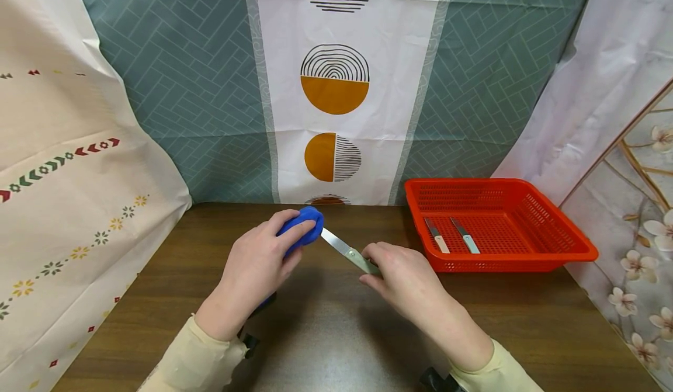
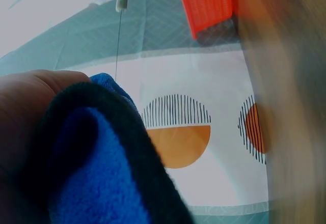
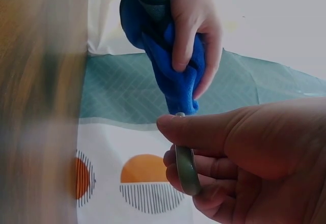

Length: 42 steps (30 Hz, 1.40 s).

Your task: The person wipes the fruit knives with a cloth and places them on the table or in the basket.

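My right hand (image 1: 407, 275) grips a small knife by its pale green handle (image 1: 363, 262), above the table. The metal blade (image 1: 335, 241) points up and left toward a bunched blue cloth (image 1: 302, 228). My left hand (image 1: 263, 257) pinches that cloth around the blade's far end, so the tip is hidden. In the left wrist view the cloth (image 2: 97, 168) hangs close to the camera, with a dark edging along it. The right wrist view shows the thumb and curled fingers on the green handle (image 3: 187, 173), just below the cloth (image 3: 173, 71).
A red plastic basket (image 1: 526, 257) stands at the back right of the brown wooden table (image 1: 326, 333). Inside it lie a knife with a cream handle (image 1: 440, 243) and one with a pale blue handle (image 1: 470, 243). Patterned curtains (image 1: 210, 88) hang behind and at both sides.
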### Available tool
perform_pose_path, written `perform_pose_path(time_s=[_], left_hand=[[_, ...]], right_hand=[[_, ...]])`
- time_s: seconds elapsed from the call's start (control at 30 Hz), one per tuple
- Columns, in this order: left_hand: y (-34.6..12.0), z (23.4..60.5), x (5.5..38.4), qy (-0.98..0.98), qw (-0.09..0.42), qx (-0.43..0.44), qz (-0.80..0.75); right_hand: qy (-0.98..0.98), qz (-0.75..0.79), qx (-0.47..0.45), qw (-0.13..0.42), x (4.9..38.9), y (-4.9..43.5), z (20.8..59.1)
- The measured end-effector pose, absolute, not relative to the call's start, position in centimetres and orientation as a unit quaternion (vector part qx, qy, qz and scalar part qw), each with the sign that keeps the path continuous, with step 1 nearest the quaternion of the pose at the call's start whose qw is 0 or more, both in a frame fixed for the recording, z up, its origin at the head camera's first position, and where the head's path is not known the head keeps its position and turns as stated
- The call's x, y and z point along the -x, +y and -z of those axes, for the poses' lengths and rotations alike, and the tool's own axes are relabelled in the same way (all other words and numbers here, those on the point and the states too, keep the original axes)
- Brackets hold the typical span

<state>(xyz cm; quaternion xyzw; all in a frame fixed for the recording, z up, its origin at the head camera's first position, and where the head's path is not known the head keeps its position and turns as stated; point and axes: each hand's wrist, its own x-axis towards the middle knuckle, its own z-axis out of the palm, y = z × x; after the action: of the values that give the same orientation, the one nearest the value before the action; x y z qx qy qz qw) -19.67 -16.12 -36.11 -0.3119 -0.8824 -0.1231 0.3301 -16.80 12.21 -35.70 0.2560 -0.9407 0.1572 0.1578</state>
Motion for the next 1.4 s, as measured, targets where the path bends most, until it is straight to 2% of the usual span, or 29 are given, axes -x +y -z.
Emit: perform_pose_path(time_s=[0.47,0.63,0.93,1.4], left_hand=[[-16.2,35.6,19.3,-0.873,0.347,0.315,0.132],[-15.1,35.5,18.6,-0.867,0.344,0.334,0.133],[-13.2,36.2,17.9,-0.838,0.366,0.383,0.134],[-12.0,36.8,17.1,-0.838,0.339,0.408,0.128]], right_hand=[[-0.942,-0.162,-0.254,0.149,16.8,12.3,35.7],[-0.943,-0.162,-0.252,0.143,16.8,12.3,35.7],[-0.940,-0.159,-0.261,0.151,16.9,12.4,35.7],[-0.941,-0.151,-0.262,0.152,16.9,12.4,35.7]])
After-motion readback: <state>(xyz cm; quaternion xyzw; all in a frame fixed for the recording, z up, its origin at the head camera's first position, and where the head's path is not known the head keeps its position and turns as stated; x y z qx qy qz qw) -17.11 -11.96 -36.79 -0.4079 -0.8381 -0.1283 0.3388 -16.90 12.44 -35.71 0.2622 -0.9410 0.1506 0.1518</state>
